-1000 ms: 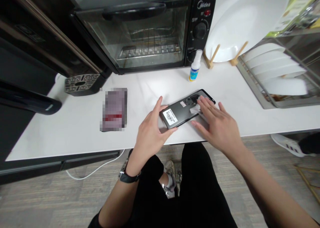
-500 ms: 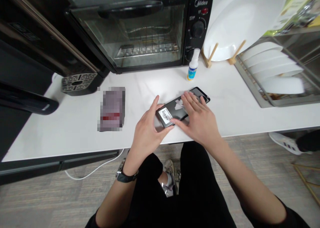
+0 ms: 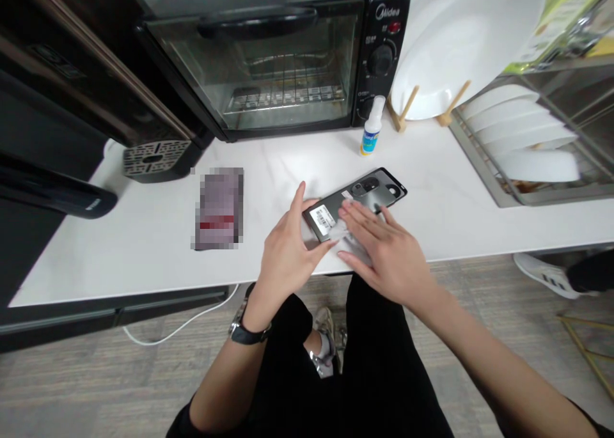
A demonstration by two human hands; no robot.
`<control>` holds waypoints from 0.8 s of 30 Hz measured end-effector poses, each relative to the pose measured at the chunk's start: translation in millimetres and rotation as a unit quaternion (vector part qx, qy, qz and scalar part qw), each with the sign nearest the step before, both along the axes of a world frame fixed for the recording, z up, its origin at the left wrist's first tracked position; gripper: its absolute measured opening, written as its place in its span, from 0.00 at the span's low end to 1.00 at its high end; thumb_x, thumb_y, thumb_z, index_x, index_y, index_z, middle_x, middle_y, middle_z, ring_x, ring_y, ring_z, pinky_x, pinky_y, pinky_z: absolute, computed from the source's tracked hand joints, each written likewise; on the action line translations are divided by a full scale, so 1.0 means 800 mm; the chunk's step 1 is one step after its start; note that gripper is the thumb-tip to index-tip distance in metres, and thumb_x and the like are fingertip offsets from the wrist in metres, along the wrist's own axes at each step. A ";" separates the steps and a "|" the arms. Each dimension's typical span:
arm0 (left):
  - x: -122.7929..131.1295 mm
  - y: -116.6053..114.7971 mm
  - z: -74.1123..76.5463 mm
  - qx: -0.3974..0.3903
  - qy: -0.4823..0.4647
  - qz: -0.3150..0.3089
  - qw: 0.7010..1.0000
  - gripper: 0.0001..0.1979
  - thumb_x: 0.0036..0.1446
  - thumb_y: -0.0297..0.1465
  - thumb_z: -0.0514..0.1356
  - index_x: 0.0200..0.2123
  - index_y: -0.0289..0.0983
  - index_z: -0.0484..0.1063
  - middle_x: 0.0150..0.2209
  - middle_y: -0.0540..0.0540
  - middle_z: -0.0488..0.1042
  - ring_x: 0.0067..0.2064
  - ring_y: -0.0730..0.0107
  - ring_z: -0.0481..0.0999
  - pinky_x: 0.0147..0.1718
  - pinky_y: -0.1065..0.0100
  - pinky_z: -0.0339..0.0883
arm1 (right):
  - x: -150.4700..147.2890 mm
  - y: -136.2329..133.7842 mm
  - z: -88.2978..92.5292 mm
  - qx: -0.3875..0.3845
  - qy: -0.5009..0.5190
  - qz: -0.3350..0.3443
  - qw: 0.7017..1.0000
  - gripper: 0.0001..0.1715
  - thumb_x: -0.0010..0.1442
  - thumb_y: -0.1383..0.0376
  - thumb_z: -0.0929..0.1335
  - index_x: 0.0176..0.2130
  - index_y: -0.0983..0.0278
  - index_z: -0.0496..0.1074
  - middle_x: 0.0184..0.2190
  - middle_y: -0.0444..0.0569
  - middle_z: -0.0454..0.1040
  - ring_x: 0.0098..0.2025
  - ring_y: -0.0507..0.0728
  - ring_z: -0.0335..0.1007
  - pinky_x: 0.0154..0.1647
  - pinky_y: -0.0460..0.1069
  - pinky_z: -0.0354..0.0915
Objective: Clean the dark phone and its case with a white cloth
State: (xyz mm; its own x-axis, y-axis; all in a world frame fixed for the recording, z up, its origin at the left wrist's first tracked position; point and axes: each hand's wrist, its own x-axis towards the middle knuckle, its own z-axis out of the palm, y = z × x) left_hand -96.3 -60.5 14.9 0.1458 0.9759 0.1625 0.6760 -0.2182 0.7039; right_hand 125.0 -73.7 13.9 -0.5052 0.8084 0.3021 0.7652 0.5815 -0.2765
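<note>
Near the front edge of the counter (image 3: 144, 259): grey phone (image 3: 365, 199) lies back up, slanted, lenses (image 3: 368, 185) at the far right end.
White wipe (image 3: 338, 232): just shifted from the lens end to the sticker (image 3: 321, 219) end; the lenses now show, and the rubbing seems to bear on the near edge.
Right hand (image 3: 394, 254): grip narrow, fingers flat together, pressing the wipe beneath them.
Left hand (image 3: 286, 252): grip wide around the sticker end, thumb and fingers steadying the phone.
Left thumb (image 3: 320, 252): just beside the wipe, the likeliest obstruction to my stroke.
Spray bottle (image 3: 371, 135): upright beyond the phone, before the toaster oven (image 3: 292, 67); not blocking, I judge.
Flat item (image 3: 219, 201): well left of me, pixelated; cannot tell what.
Dish rack (image 3: 484, 171): far right, holding white dishes (image 3: 515, 128).
</note>
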 end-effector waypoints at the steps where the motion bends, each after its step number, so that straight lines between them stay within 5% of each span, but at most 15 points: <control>1: 0.001 0.000 0.000 0.001 -0.004 -0.001 1.000 0.58 0.56 0.33 0.75 0.79 0.50 0.42 0.68 0.44 0.74 0.67 0.51 0.75 0.67 0.48 0.68 | 0.010 0.005 -0.002 0.012 -0.007 -0.031 0.999 0.40 0.78 0.47 0.60 0.74 0.70 0.61 0.75 0.56 0.61 0.77 0.64 0.58 0.77 0.69 0.59; 6: 0.000 0.000 0.002 0.000 -0.006 -0.002 1.000 0.57 0.56 0.32 0.76 0.78 0.52 0.44 0.68 0.46 0.74 0.67 0.52 0.75 0.67 0.49 0.68 | 0.033 0.038 -0.011 0.041 -0.024 -0.155 0.987 0.46 0.75 0.43 0.62 0.74 0.73 0.59 0.73 0.65 0.65 0.74 0.71 0.65 0.74 0.72 0.61; 12: -0.001 -0.001 0.004 0.008 -0.004 0.006 1.000 0.55 0.56 0.33 0.75 0.78 0.50 0.47 0.68 0.46 0.74 0.67 0.53 0.75 0.69 0.51 0.67 | 0.003 0.057 -0.018 0.045 0.006 -0.158 0.986 0.54 0.73 0.37 0.60 0.73 0.79 0.61 0.73 0.69 0.63 0.76 0.72 0.60 0.76 0.71 0.58; 20: -0.006 -0.003 0.001 0.001 0.010 0.007 1.000 0.46 0.62 0.29 0.64 0.78 0.45 0.47 0.71 0.42 0.70 0.68 0.53 0.75 0.67 0.52 0.69 | -0.076 0.026 0.001 -0.014 0.030 -0.009 0.999 0.40 0.78 0.50 0.58 0.73 0.77 0.61 0.75 0.61 0.61 0.79 0.65 0.55 0.82 0.65 0.48; 24: -0.009 -0.004 -0.001 -0.014 0.013 0.008 1.000 0.54 0.54 0.22 0.64 0.79 0.47 0.44 0.71 0.43 0.70 0.68 0.53 0.75 0.66 0.54 0.71 | -0.080 -0.001 0.009 -0.040 0.024 0.020 0.999 0.37 0.79 0.54 0.57 0.75 0.74 0.58 0.77 0.56 0.58 0.80 0.62 0.53 0.81 0.66 0.50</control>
State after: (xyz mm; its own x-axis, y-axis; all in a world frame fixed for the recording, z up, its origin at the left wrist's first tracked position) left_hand -103.2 -63.3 13.8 0.1345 0.9823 0.1305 0.6977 -0.1874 0.6914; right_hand 61.1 -74.1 20.8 -0.5238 0.8106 0.2620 0.7267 0.5856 -0.3592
